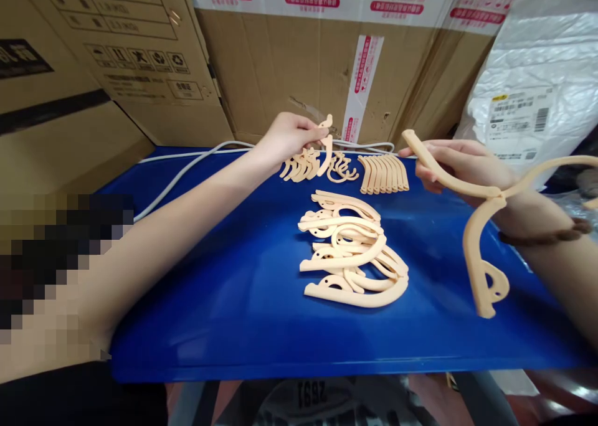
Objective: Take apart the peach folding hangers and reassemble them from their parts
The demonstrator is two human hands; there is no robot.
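Note:
Between the thumb and fingers of my left hand [299, 134] is a small beige curved piece [326, 155], pinched above the back of the table. My right hand [460, 164] grips a beige folding clothes hanger [474, 245], raised at the right; one arm points up left, one hangs down with a small loop, and a curved part runs out to the right edge. In the middle of the table lies a pile of folded hangers [355, 245]. Behind it are rows of loose pieces: short curved ones [301, 165], hooks [343, 167] and a neat row of arms [383, 174].
The blue table [224, 326] has cardboard boxes [289, 58] standing along its back and left. A white cable [187, 163] runs along the rear edge. At the back right stands a white plastic mailing bag [527, 83] with a label.

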